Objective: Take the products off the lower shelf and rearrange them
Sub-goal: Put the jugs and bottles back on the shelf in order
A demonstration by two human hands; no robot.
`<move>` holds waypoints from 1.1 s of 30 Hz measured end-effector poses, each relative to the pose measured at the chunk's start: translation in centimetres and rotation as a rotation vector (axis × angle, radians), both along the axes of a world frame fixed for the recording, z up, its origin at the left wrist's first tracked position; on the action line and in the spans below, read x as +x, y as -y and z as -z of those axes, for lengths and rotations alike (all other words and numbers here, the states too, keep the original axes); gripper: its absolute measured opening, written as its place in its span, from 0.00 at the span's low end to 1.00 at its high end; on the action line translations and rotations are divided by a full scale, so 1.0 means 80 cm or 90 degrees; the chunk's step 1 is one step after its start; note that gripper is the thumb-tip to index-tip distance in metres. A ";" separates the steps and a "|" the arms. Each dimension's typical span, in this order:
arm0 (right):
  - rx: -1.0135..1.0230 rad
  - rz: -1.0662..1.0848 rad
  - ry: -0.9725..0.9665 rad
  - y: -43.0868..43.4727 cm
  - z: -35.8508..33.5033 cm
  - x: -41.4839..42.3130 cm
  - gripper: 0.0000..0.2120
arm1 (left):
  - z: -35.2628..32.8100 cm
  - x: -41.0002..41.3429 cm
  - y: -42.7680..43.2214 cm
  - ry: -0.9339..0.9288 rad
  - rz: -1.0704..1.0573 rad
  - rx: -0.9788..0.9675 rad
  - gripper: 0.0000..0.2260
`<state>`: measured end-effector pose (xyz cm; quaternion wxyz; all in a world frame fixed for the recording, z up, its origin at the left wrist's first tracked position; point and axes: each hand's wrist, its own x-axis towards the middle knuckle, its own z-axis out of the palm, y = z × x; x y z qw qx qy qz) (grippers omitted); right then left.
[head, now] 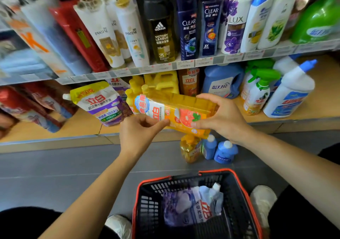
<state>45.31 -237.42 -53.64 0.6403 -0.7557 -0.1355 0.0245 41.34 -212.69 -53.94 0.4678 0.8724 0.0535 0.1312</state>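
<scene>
The yellow detergent bottle lies sideways in the air, just in front of the lower shelf, cap end to the left. Right hand is clamped round its base end, thumb on the label. Left hand touches the lower edge w/ curled fingers; real grip or not, I cannot tell. Prob. full, so heavy; plastic stiff but smooth. Best hold: mid-body, both hands. Basket stands below.

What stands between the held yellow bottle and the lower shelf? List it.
Yellow jugs and a purple pouch crowd the lower shelf behind the yellow bottle in the left hand and right hand; bare board shows left of it.
</scene>
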 end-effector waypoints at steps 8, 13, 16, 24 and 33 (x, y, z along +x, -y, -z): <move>-0.071 -0.085 0.036 -0.004 -0.006 -0.014 0.32 | -0.003 0.004 0.009 0.097 0.355 0.350 0.45; -0.083 -0.150 0.074 -0.010 -0.012 -0.019 0.32 | 0.006 -0.003 0.006 0.012 0.371 0.176 0.44; -0.040 -0.190 0.048 -0.010 -0.018 -0.010 0.23 | 0.013 -0.006 0.007 0.029 0.351 0.149 0.42; 0.077 -0.125 -0.028 -0.001 -0.007 0.003 0.13 | 0.019 -0.009 0.006 0.036 0.327 0.045 0.39; -0.196 -0.205 0.178 -0.005 -0.018 -0.019 0.22 | 0.009 -0.003 0.010 0.070 0.259 -0.063 0.34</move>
